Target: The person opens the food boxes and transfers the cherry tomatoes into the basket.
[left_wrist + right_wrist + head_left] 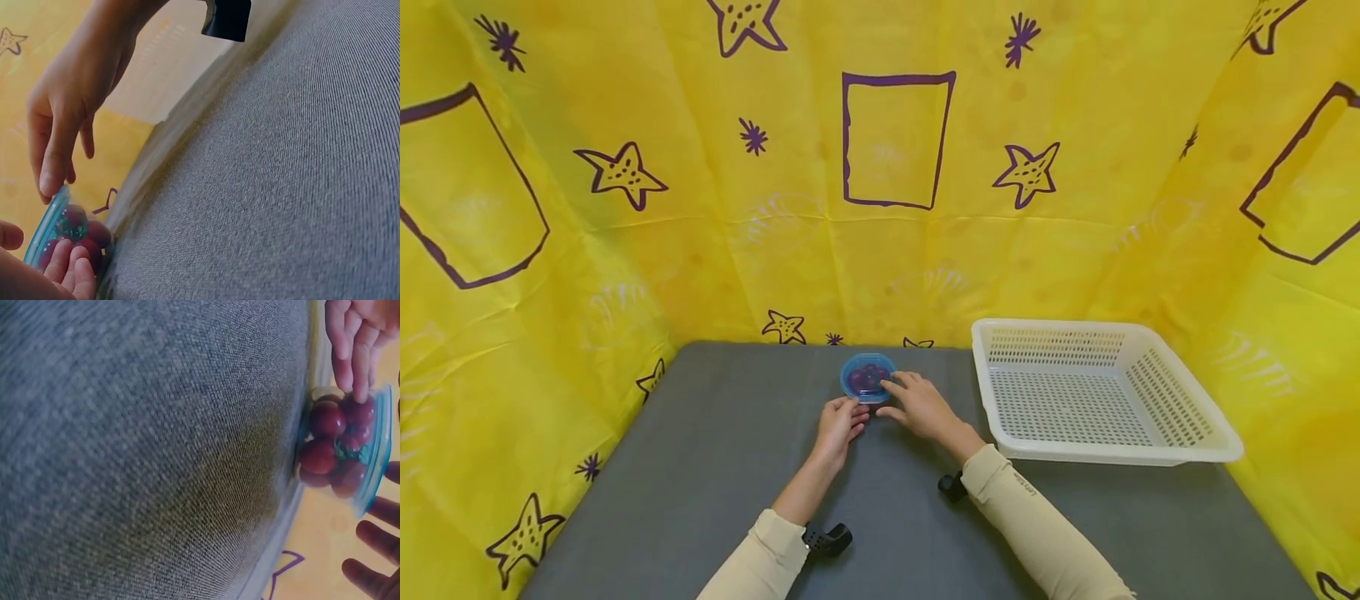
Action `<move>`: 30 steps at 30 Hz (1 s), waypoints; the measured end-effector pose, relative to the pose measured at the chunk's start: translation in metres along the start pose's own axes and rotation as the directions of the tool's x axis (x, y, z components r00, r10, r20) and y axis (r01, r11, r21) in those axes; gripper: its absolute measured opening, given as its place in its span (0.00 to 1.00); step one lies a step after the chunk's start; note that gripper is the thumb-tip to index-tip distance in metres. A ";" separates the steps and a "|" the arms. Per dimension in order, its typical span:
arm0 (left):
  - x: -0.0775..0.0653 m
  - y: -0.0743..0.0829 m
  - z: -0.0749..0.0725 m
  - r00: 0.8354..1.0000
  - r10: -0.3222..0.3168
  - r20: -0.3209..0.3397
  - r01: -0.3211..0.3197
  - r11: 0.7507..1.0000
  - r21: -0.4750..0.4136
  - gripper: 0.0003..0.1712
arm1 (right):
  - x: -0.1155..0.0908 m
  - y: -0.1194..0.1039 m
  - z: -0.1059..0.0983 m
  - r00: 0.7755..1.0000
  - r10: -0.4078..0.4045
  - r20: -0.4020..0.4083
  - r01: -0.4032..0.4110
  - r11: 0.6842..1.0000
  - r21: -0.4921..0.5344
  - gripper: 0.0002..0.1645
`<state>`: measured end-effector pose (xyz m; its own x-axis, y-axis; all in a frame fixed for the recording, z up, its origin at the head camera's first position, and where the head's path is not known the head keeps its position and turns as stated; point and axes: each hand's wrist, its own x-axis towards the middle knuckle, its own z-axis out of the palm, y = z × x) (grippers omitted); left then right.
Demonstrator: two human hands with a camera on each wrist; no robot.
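A small clear plastic tub (pixel 331 444) with a translucent blue lid (pixel 857 363) stands near the far edge of the grey table. Inside are several dark red, round fruits (pixel 319 456) and some green bits. My left hand (pixel 837 429) is at the tub's near left side, its fairly straight fingers (pixel 57 261) against the wall and the thumb by the lid. From the right, my right hand (pixel 923 408) reaches over with spread fingers. Its fingertips (pixel 50 184) are right at the lid's edge, and its thumb is held apart.
To the right stands a white perforated plastic basket (pixel 988 400). A yellow curtain (pixel 895 267) with drawn starfish surrounds the grey table (pixel 715 467) at the back and sides. Black wrist devices (pixel 831 540) sit at both sleeves.
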<state>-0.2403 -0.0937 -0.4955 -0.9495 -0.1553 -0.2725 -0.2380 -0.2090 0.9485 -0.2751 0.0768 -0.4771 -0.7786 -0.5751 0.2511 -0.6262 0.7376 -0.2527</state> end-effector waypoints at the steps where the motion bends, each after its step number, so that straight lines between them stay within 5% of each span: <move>1: -0.001 0.000 0.001 1.000 0.003 -0.011 -0.003 1.000 -0.004 0.20 | 0.000 0.000 0.001 1.000 -0.004 -0.005 0.004 1.000 0.000 0.30; 17: 0.004 -0.001 0.005 0.995 0.041 -0.088 -0.048 0.995 -0.084 0.17 | 0.005 0.002 0.002 0.990 -0.089 -0.111 0.084 0.995 -0.047 0.14; 30: 0.009 -0.001 0.004 0.995 0.041 -0.094 -0.052 0.992 -0.116 0.17 | 0.008 0.005 0.007 0.949 -0.258 -0.179 0.216 0.951 -0.221 0.10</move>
<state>-0.2492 -0.0907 -0.4986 -0.9351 -0.2541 -0.2470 -0.1629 -0.3108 0.9364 -0.2850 0.0739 -0.4826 -0.5708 -0.6726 0.4710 -0.7550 0.6553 0.0208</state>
